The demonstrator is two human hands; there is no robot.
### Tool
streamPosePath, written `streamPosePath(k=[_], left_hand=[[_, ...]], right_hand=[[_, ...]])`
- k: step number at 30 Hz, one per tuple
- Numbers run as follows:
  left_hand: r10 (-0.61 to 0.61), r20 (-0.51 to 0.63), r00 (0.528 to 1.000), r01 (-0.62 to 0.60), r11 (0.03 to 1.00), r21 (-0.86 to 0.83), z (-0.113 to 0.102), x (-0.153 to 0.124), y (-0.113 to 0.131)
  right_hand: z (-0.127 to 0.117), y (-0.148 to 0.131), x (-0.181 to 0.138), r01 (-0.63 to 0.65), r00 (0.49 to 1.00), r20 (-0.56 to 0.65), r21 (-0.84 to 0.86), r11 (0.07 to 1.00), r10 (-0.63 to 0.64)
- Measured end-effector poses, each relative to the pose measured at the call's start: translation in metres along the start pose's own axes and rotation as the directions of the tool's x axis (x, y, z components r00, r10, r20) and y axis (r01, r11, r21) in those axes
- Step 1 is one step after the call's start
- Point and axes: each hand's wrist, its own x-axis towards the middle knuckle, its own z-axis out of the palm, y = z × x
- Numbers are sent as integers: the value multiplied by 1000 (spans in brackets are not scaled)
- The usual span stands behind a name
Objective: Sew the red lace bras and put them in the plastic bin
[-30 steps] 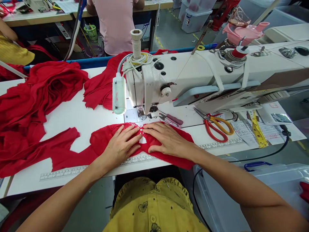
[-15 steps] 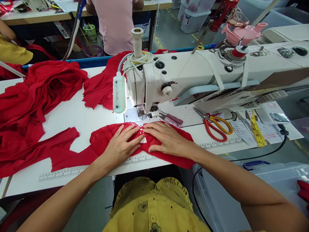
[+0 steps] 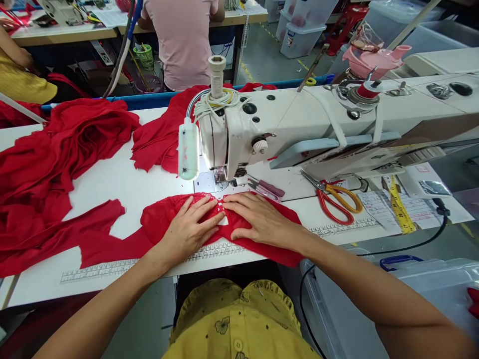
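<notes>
Both my hands lie flat on a red lace-edged garment piece [image 3: 155, 219] spread along the table's front edge. My left hand [image 3: 190, 227] rests on its left half with fingers stretched out. On the right half, my right hand [image 3: 258, 219] presses down, fingers extended and thumb apart. Between my fingertips the two lace edges come close together, with a small white gap of table below them. Just beyond the fabric stands the sewing machine [image 3: 239, 134], its presser foot [image 3: 220, 175] a short way from my fingertips.
Red-and-yellow-handled scissors [image 3: 333, 197] and a thread snipper [image 3: 265, 189] lie right of the fabric. Red fabric heaps [image 3: 75, 144] cover the left side. A printed ruler [image 3: 99, 271] runs along the front edge. A tape measure [image 3: 400, 209] lies over papers. Other people sit beyond the table.
The view has shifted slightly, so everything sits a little lower in the picture. My hands stay flat on the red garment piece in nearly the same place.
</notes>
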Motion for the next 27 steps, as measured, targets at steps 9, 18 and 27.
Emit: streamPosePath(k=[9,18,27], left_hand=[[-19,-14,1000,19,1000,-10,2,-1,-1],[-63,2,998,63,996,-60,3,-1,1],[-91,7,996,91,991,-98,1,-1,-1]], right_hand=[[2,1,0,11,1000,-24,36,999,-10],[1,2,0,2,999,-35,45,999,0],[2,3,1,-2,1000,-30,44,999,4]])
